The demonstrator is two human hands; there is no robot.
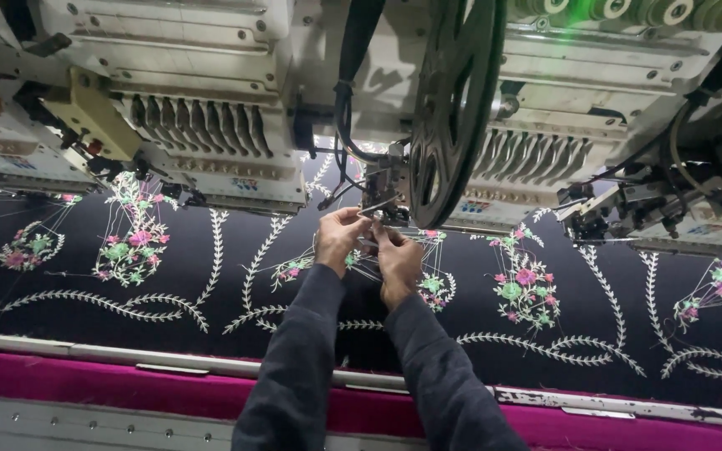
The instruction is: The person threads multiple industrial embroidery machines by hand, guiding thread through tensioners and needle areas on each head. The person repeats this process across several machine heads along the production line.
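Note:
Both my arms in dark sleeves reach forward over black fabric (211, 267) embroidered with white vines and pink and green flowers. My left hand (340, 238) pinches something small at the metal sequin or needle attachment (384, 194) under a large dark reel (453, 108). My right hand (398, 263) is just below it, fingers curled at the same spot. What the fingertips grip is too small to see; it may be a thread.
White multi-needle embroidery heads (202, 125) (536, 159) hang over the cloth to the left and right. Another metal attachment (628, 209) sits at the right. A metal frame rail (169, 361) and magenta cloth strip (85, 380) run along the near edge.

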